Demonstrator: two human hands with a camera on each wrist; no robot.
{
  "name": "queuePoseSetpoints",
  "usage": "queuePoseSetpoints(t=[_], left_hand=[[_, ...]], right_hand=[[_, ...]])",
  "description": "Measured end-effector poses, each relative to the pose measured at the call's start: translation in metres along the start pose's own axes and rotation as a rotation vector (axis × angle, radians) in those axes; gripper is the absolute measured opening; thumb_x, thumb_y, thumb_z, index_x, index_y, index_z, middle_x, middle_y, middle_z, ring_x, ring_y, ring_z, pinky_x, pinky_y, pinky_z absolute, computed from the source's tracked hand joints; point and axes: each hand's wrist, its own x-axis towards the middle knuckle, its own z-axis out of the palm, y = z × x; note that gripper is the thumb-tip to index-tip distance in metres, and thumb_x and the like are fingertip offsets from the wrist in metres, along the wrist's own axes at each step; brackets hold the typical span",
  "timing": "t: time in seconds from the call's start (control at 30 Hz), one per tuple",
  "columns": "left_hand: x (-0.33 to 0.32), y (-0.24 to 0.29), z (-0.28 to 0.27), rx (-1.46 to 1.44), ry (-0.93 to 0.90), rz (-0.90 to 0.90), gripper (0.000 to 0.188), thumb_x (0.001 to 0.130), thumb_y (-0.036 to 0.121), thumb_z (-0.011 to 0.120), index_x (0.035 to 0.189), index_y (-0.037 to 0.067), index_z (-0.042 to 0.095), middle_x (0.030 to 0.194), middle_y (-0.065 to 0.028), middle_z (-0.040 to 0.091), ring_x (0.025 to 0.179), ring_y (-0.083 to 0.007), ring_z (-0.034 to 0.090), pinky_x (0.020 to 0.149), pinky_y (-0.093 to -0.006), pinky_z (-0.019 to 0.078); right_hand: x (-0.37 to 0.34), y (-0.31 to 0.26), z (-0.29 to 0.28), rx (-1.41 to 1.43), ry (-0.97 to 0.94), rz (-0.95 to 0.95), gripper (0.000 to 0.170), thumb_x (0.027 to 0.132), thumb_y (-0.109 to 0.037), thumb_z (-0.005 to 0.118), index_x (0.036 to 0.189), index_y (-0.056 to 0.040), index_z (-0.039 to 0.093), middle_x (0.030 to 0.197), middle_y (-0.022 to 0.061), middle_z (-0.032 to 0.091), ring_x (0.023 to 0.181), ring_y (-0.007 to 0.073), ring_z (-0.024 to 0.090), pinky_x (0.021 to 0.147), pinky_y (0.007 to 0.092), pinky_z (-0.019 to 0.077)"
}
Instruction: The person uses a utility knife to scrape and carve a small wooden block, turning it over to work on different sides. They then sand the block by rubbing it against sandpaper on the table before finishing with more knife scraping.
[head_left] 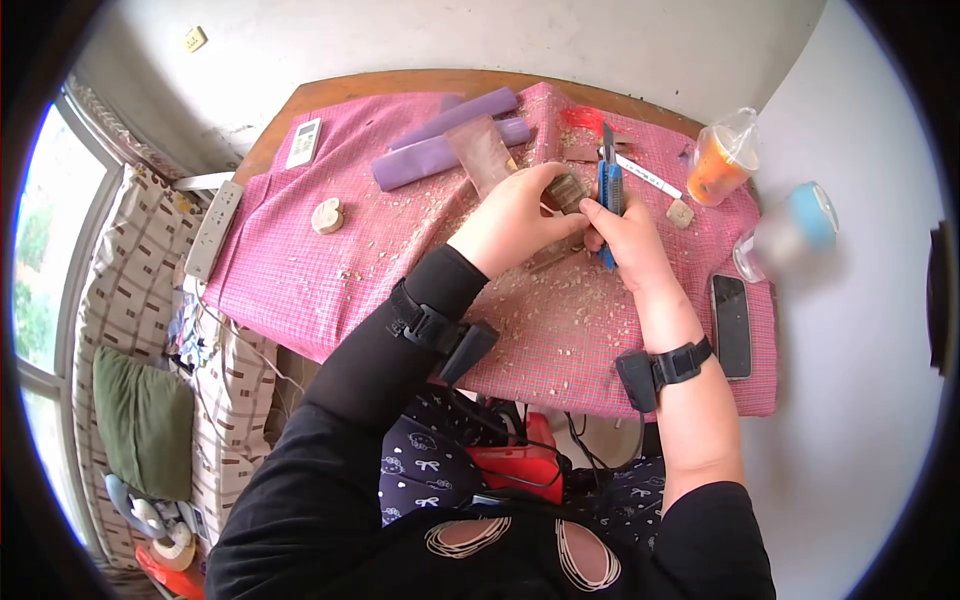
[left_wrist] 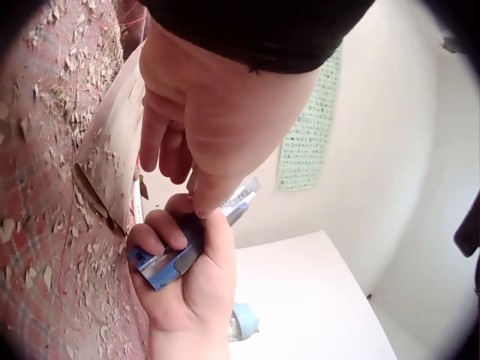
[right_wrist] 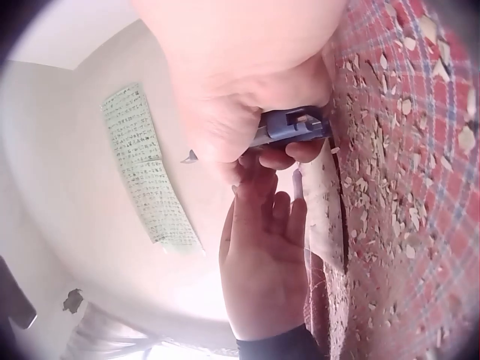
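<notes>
My right hand [head_left: 628,238] grips a blue utility knife [head_left: 610,187], its blade out and pointing to the far side of the table. In the right wrist view the knife's handle [right_wrist: 294,126] shows between palm and fingers. My left hand [head_left: 512,217] holds a small brownish block [head_left: 567,192] with thumb and fingers, close beside the knife. Both hands meet over the table, the right thumb at the block's edge. The left fingers cover much of the block, and in the wrist views it is hidden. Pale shavings [left_wrist: 45,217] lie scattered below the hands.
Two purple rolls [head_left: 440,160] lie at the back of the pink checked cloth [head_left: 290,270]. A carved pale piece [head_left: 327,216], a remote [head_left: 304,143] and a power strip [head_left: 213,232] are left; an orange cup [head_left: 722,165], a blue-lidded bottle [head_left: 812,215] and a phone [head_left: 731,325] are right.
</notes>
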Motion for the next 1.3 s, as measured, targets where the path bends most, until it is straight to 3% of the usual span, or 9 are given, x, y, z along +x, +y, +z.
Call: queuePoseSetpoints(t=[0.33, 0.53, 0.73, 0.87, 1.07, 1.3], left_hand=[[-0.004, 0.001, -0.006, 0.230, 0.066, 0.110, 0.060, 0.084, 0.028, 0.078, 0.133, -0.001, 0.060, 0.108, -0.0170, 0.063, 0.099, -0.0256, 0.064, 0.088, -0.0353, 0.0539], [-0.004, -0.003, -0.005, 0.219, 0.064, 0.171, 0.060, 0.084, 0.024, 0.074, 0.136, -0.002, 0.058, 0.120, -0.0216, 0.064, 0.109, -0.0324, 0.064, 0.093, -0.0392, 0.0519], [-0.002, -0.008, -0.002, 0.140, -0.002, 0.221, 0.061, 0.083, 0.019, 0.071, 0.137, -0.004, 0.053, 0.114, -0.0269, 0.066, 0.108, -0.0388, 0.064, 0.095, -0.0420, 0.0511], [-0.005, 0.002, -0.004, 0.109, -0.006, 0.140, 0.059, 0.084, 0.018, 0.069, 0.136, -0.003, 0.052, 0.113, -0.0279, 0.066, 0.106, -0.0402, 0.065, 0.094, -0.0427, 0.0513], [-0.005, 0.001, -0.006, -0.016, 0.026, 0.096, 0.056, 0.087, 0.017, 0.068, 0.135, -0.003, 0.050, 0.109, -0.0253, 0.066, 0.103, -0.0352, 0.067, 0.092, -0.0421, 0.0522], [-0.003, 0.000, -0.007, -0.033, 0.048, 0.032, 0.046, 0.093, 0.015, 0.064, 0.134, -0.002, 0.054, 0.104, -0.0162, 0.067, 0.095, -0.0210, 0.066, 0.084, -0.0349, 0.0531]], right_hand=[[-0.003, 0.002, -0.002, 0.116, -0.052, -0.013, 0.024, 0.098, -0.018, 0.068, 0.115, -0.0044, 0.060, 0.080, 0.0008, 0.061, 0.064, 0.0102, 0.056, 0.059, 0.0264, 0.0450], [-0.002, 0.003, 0.000, 0.047, -0.039, -0.041, 0.021, 0.098, -0.018, 0.068, 0.113, -0.0050, 0.062, 0.080, 0.0005, 0.061, 0.065, 0.0102, 0.057, 0.059, 0.0259, 0.0446], [-0.002, 0.000, 0.003, -0.006, -0.104, -0.044, 0.018, 0.098, -0.019, 0.068, 0.109, -0.0055, 0.063, 0.079, -0.0004, 0.061, 0.065, 0.0097, 0.057, 0.059, 0.0251, 0.0443], [0.000, 0.001, 0.001, -0.009, -0.070, -0.039, 0.018, 0.099, -0.022, 0.066, 0.107, -0.0061, 0.064, 0.078, -0.0012, 0.060, 0.065, 0.0092, 0.056, 0.059, 0.0252, 0.0436], [0.000, 0.001, -0.004, -0.010, -0.147, -0.076, 0.025, 0.101, -0.031, 0.064, 0.104, -0.0069, 0.064, 0.076, -0.0011, 0.057, 0.066, 0.0086, 0.054, 0.059, 0.0249, 0.0420], [-0.003, -0.002, -0.001, 0.117, -0.210, -0.041, 0.043, 0.105, -0.045, 0.050, 0.105, -0.0052, 0.065, 0.074, -0.0014, 0.054, 0.063, 0.0088, 0.052, 0.059, 0.0245, 0.0410]])
